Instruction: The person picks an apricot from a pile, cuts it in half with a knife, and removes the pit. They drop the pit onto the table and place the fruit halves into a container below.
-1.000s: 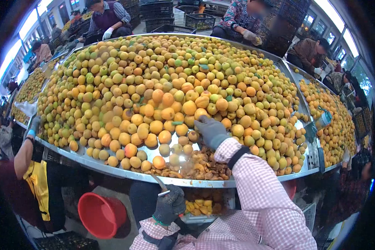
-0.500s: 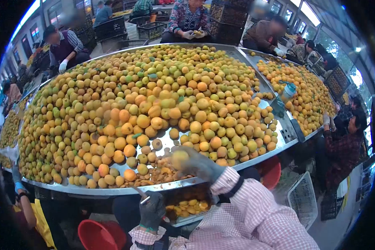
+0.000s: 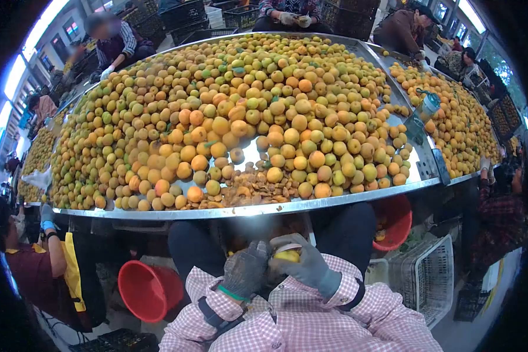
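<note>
Above my lap, my right hand (image 3: pixel 308 270), in a grey glove, is wrapped round a yellow apricot (image 3: pixel 288 254). A thin pale edge, perhaps the blade, crosses the fruit's upper side. My left hand (image 3: pixel 246 273), in a dark grey glove, is closed and meets the right at the fruit. It held a small knife a moment earlier; the knife is mostly hidden now. In front lies a large heap of apricots (image 3: pixel 217 117) on a metal table (image 3: pixel 246 212). Brown scraps (image 3: pixel 255 186) lie by its near edge. A crate with fruit halves is partly hidden behind my hands.
Red buckets stand at my left (image 3: pixel 149 291) and right (image 3: pixel 394 223). A white plastic crate (image 3: pixel 434 276) is on the floor at the right. A teal bottle (image 3: pixel 428 105) stands on the table divider. Other people sit round the tables.
My right hand has come back from the heap with an apricot and now meets my left hand over my lap. The view has tilted downward.
</note>
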